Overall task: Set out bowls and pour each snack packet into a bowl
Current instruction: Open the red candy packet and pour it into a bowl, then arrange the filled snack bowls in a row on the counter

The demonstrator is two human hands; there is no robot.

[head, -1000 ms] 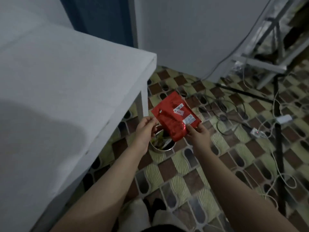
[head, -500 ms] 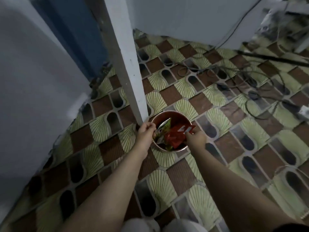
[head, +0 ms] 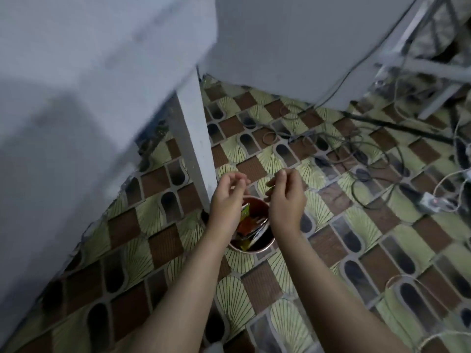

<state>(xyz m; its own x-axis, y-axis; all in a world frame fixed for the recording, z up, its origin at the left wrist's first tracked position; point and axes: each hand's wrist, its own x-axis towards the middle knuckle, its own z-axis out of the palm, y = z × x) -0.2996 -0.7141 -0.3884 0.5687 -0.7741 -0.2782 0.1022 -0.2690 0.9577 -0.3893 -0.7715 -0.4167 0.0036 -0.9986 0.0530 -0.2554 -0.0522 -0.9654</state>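
Note:
A small round copper-rimmed bin (head: 257, 247) stands on the patterned floor beside the white table leg (head: 195, 149). It holds crumpled snack packets (head: 251, 225), red and green-yellow. My left hand (head: 225, 200) and my right hand (head: 285, 198) hover just above the bin, apart from each other, fingers loosely curled and holding nothing. The hands hide the bin's far rim. No bowls are in view.
The white table (head: 76, 85) fills the left side, with a white wall (head: 293, 47) behind. Tangled cables (head: 356, 159), a power strip (head: 430, 201) and a white metal frame (head: 420, 64) lie on the floor at the right.
The red packet, held above the bin a second ago, was pushed in and released. Both hands have lifted off it and now hang empty over the bin.

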